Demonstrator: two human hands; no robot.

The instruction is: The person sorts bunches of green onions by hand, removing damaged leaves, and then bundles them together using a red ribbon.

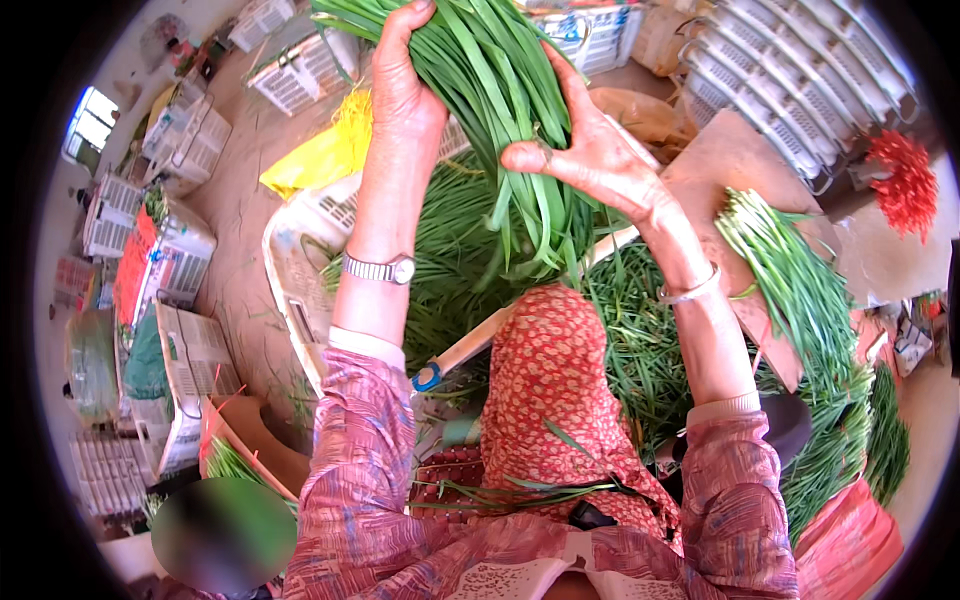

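A thick bundle of garlic chives [490,80], long flat green leaves, is held up in front of me between both hands. My left hand [408,85] grips its left side, the thumb pointing up along the leaves and the fingers hidden behind. On the other side my right hand [605,160] clasps the bundle, thumb across the front and fingers partly behind it. The leaf ends droop over a white plastic crate [310,235] with more loose chives [450,255] in it. A red floral cloth [545,380] covers my knee just below.
Loose chives [645,345] lie heaped right of my knee. A pale-stemmed chive bunch [790,270] rests on cardboard [715,165]. Stacked white crates [790,80] stand back right; red ties [903,180] hang nearby. Yellow strips [335,150] lie ahead left. A person [225,535] is at lower left.
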